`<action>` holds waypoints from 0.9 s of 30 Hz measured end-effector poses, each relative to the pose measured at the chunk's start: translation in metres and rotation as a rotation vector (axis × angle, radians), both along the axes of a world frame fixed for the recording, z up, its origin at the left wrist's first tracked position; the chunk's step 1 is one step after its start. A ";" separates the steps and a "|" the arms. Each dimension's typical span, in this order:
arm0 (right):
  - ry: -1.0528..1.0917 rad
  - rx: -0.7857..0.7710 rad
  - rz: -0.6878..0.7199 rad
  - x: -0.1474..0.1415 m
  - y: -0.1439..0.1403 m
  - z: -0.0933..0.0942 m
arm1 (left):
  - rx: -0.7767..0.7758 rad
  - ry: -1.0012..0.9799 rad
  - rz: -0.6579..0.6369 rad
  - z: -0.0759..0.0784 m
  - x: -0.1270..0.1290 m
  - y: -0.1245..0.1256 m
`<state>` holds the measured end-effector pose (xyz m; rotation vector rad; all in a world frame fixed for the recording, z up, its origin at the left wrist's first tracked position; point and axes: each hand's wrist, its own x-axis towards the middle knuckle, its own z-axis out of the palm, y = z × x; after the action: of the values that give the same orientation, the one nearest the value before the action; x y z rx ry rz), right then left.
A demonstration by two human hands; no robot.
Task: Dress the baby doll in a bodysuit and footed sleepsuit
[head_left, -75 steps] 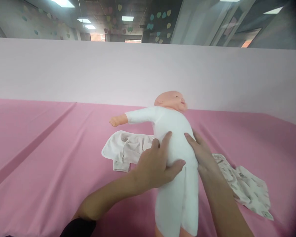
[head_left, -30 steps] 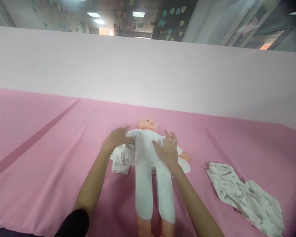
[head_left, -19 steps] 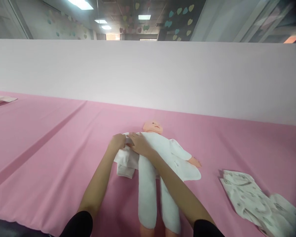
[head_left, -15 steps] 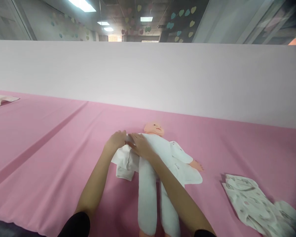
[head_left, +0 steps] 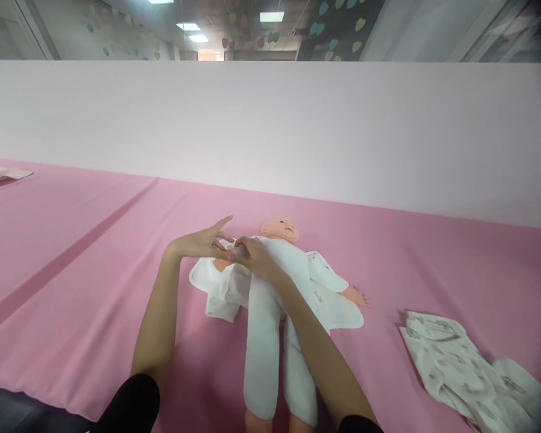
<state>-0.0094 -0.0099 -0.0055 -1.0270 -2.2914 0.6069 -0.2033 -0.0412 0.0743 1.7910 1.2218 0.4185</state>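
A baby doll [head_left: 263,355] lies on its back on a pink mat, its head [head_left: 279,228] at the far end. It has white leggings and a white top [head_left: 288,258], with the top's panel [head_left: 345,314] spread out at its right. My right hand [head_left: 256,257] is closed, pinching white sleeve cloth at the doll's left-side arm. Beside it, my left hand [head_left: 202,242] has its fingers apart, the fingertips close to that cloth. Below my left hand shows the doll's small hand [head_left: 222,263], sticking out over bunched white cloth [head_left: 225,304].
The pink mat [head_left: 94,288] runs up to a plain white partition [head_left: 270,132]. A patterned, folded baby garment [head_left: 455,361] lies at the right. A pale cloth [head_left: 0,175] rests at the far left. Beyond the partition are ceiling lights and heart decorations.
My left hand has moved left and opened its fingers. The doll's small hand now shows beneath it. My right hand has curled its fingers into a pinch. The view has shifted slightly.
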 end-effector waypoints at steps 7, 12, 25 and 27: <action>-0.165 0.176 0.038 -0.006 0.000 -0.012 | 0.199 0.646 0.462 -0.065 0.023 0.043; -0.015 0.135 -0.011 -0.002 0.010 -0.014 | 0.183 0.636 0.403 -0.085 0.047 0.043; -0.339 0.269 -0.180 -0.017 -0.001 -0.014 | 0.199 0.464 0.211 -0.051 -0.010 0.037; -0.385 0.269 -0.192 -0.017 -0.001 -0.013 | 0.188 0.511 0.200 -0.045 -0.008 0.031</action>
<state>-0.0268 -0.0110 -0.0181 -1.2947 -2.4674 0.0181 -0.2117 -0.0102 0.0297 2.0154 1.7742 0.1924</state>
